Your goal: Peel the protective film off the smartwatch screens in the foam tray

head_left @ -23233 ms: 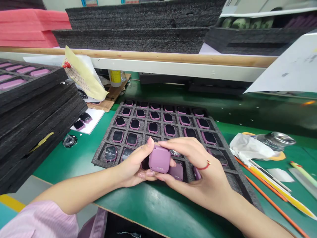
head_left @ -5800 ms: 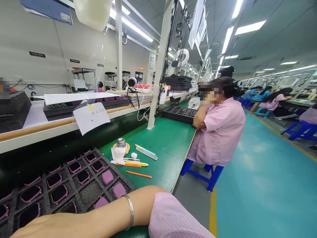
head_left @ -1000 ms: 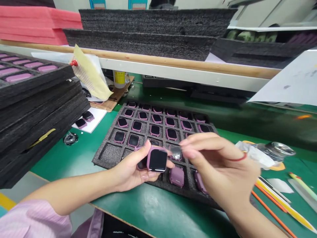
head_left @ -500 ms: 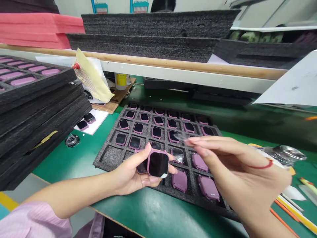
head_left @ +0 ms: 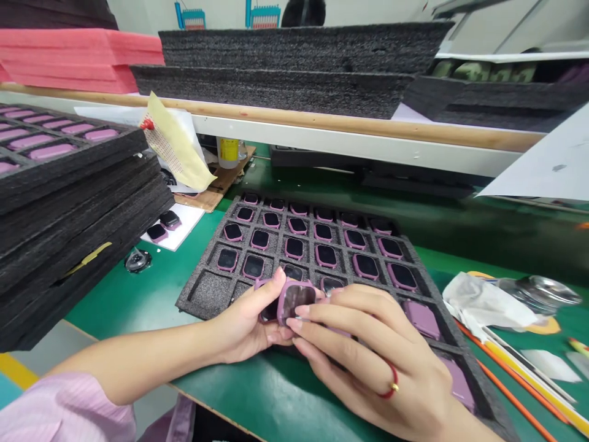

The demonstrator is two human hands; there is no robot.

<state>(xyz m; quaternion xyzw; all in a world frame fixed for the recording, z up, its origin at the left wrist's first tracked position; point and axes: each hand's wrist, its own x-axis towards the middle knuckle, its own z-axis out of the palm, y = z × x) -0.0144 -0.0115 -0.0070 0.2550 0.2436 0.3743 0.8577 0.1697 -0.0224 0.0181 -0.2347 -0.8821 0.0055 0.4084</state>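
Note:
My left hand (head_left: 257,319) is wrapped around two purple-framed smartwatches, one overlapping the other. The front smartwatch (head_left: 297,301) faces up, its dark screen showing mottled grey reflections. Behind it, the second smartwatch (head_left: 269,310) is partly covered by my thumb. My right hand (head_left: 368,350) is bent over the front watch, fingertips drawn together on the lower right of its screen; what they pinch, if anything, is hidden. Beneath both hands lies a black foam tray (head_left: 207,291), holding rows of similar watches, most screen up and several with purple backs up.
Stacked foam trays (head_left: 78,227) rise at left. Two watches (head_left: 157,232) lie on white paper. A crumpled white cloth (head_left: 490,301), a metal-topped container (head_left: 547,291) and pens (head_left: 529,374) are at right. A shelf (head_left: 350,135) with foam stacks crosses the back.
My right hand has come down and left onto the front watch's screen. The clear film between its fingertips is no longer distinguishable. My left hand keeps its hold on both watches.

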